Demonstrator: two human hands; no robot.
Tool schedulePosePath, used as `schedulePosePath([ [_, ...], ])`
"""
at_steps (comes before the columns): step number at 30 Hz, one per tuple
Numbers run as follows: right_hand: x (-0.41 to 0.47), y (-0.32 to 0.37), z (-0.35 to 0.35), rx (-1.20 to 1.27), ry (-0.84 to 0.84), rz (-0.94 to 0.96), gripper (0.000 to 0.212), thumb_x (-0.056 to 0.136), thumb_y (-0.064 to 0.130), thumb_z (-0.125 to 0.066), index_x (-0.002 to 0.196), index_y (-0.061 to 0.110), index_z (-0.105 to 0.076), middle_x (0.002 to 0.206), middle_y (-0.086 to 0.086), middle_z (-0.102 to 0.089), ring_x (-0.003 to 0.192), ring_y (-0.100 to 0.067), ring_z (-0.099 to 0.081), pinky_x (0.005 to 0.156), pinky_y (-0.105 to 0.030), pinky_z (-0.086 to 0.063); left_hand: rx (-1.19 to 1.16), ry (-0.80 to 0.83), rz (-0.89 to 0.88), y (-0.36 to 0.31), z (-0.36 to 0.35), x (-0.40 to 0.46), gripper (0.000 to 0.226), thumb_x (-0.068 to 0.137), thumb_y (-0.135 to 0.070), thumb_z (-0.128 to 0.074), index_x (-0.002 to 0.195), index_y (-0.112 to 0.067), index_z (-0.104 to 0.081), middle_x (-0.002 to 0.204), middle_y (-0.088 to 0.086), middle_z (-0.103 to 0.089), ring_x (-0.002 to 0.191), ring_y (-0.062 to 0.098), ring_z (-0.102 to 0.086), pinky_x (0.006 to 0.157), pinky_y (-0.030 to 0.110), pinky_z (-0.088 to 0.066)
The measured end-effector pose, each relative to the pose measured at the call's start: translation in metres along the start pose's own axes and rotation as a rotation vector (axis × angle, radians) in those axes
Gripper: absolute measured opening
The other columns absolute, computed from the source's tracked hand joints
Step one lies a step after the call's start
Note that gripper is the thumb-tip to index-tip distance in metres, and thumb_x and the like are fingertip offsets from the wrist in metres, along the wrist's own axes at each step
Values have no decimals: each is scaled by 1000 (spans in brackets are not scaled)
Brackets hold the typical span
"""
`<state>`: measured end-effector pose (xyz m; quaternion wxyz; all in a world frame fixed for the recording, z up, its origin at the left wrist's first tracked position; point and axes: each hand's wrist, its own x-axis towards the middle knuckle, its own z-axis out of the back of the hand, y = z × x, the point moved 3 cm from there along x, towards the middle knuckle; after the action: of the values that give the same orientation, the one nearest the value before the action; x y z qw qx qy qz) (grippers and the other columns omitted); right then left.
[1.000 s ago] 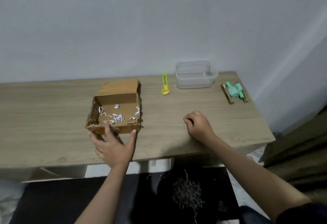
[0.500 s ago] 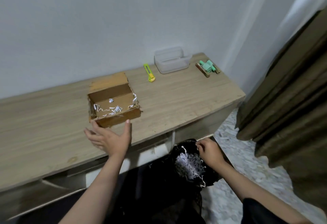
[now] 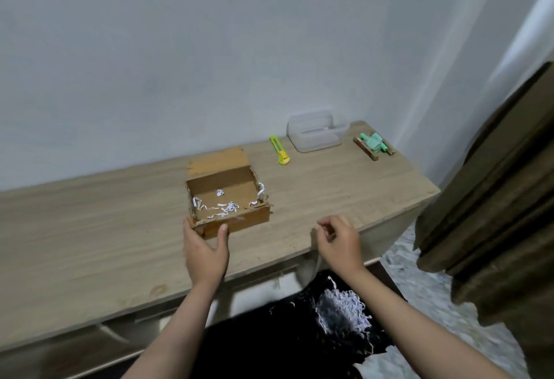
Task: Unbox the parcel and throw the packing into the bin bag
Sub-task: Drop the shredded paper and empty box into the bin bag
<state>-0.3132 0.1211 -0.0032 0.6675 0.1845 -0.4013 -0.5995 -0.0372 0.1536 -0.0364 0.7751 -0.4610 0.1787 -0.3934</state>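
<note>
An open brown cardboard box (image 3: 239,221) sits on the wooden table (image 3: 90,234), its flap folded back. A few white paper shreds (image 3: 223,207) lie on its floor. My left hand (image 3: 205,251) is spread, thumb and fingers against the box's near corner. My right hand (image 3: 338,239) hovers over the table's front edge to the right of the box, fingers loosely curled with nothing visible in them. Below the table stands a black bin bag (image 3: 287,339) holding a heap of shredded paper (image 3: 341,309).
At the back right of the table lie a yellow-green utility knife (image 3: 279,151), a clear plastic container (image 3: 314,133) and a green object on a wooden strip (image 3: 373,146). A brown curtain (image 3: 494,198) hangs at the right. The wall stands close behind.
My right hand has risen from the bin bag to above the table edge beside the box. My left hand has closed in on the box's near corner.
</note>
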Motion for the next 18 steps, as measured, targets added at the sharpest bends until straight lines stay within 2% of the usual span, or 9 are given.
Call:
schedulePosePath([
  [2,17,26,-17,71,38,31,11,79,6,-65,90,7,-68,85,-1,-60,75,-8,-57,71,-7,-42,-8,-21,1,2,1,0,74,81,-54,-58,139,-19,-28,136,9,-51,120,30,-52,97,52,-45],
  [3,25,35,-27,108,74,7,14,80,8,-64,94,8,-68,88,-2,-62,78,-9,-58,75,-11,-45,-7,-36,6,2,1,-1,69,82,-52,-58,137,-21,-30,131,7,-54,116,28,-55,95,51,-47],
  [5,41,48,-49,209,148,-132,23,81,10,-62,104,8,-66,89,-4,-64,81,-12,-60,79,-21,-47,4,-60,10,2,1,-1,65,83,-50,-58,136,-23,-31,129,5,-56,114,28,-55,94,50,-47],
  [7,56,56,-69,311,201,-290,30,84,13,-62,113,6,-61,92,-6,-65,81,-11,-59,81,-20,-43,24,-64,17,2,0,-1,66,83,-52,-55,137,-24,-30,131,4,-55,116,28,-54,95,50,-46],
  [11,91,70,-98,432,278,-435,41,87,20,-61,124,2,-52,107,-6,-60,94,-14,-56,86,-22,-41,33,-70,36,6,-1,2,65,83,-56,-51,137,-26,-29,129,3,-56,115,27,-54,95,50,-46],
  [15,133,77,-121,518,341,-517,45,84,37,-60,118,9,-55,102,-4,-57,85,-16,-56,80,-33,-47,2,-114,27,5,-4,3,62,85,-56,-45,136,-23,-32,126,5,-58,113,29,-56,95,52,-45],
  [17,156,72,-139,485,383,-508,52,74,51,-59,107,11,-59,99,-4,-59,90,-20,-57,86,-37,-48,-23,-116,32,5,-5,4,64,83,-60,-40,135,-23,-34,125,4,-59,113,28,-56,95,52,-45],
  [18,165,74,-147,470,413,-501,52,72,54,-57,100,10,-60,97,-7,-62,92,-23,-59,83,-36,-46,-35,-112,36,5,-5,5,64,83,-61,-39,135,-24,-34,125,3,-59,113,27,-56,96,52,-45],
])
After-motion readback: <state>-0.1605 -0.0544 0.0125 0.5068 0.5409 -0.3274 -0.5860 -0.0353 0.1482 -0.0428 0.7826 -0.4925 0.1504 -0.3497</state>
